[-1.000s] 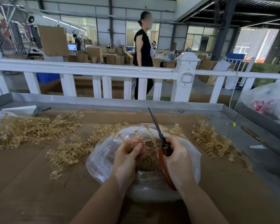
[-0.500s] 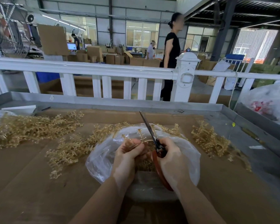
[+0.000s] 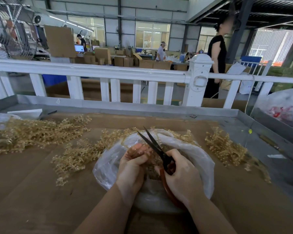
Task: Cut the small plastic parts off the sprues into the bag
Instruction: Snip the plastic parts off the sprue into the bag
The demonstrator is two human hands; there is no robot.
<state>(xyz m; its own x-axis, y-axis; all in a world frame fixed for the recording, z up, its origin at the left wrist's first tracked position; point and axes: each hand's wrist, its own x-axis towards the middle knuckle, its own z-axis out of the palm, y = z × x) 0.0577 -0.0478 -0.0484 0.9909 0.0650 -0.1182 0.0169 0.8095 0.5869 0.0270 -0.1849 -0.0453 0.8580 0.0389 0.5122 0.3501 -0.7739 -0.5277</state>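
A small amber sprue [image 3: 139, 152] is being pinched by the curled fingers of the left hand [image 3: 132, 168] over the open clear bag [image 3: 200, 159], which is lying on the brown cardboard [image 3: 32, 191]. Scissors [image 3: 155, 146] (blades parted, tips pointing away) are being gripped by the right hand [image 3: 181, 176], fingers wrapped around the red handles. Loose sprue piles [image 3: 34, 132] are lying left, behind and right of the bag. A white railing [image 3: 108, 71] is standing beyond.

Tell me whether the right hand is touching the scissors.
Touching. In the head view, the right hand curls its fingers round the red handles of the scissors, whose open blades stick up above the bag.
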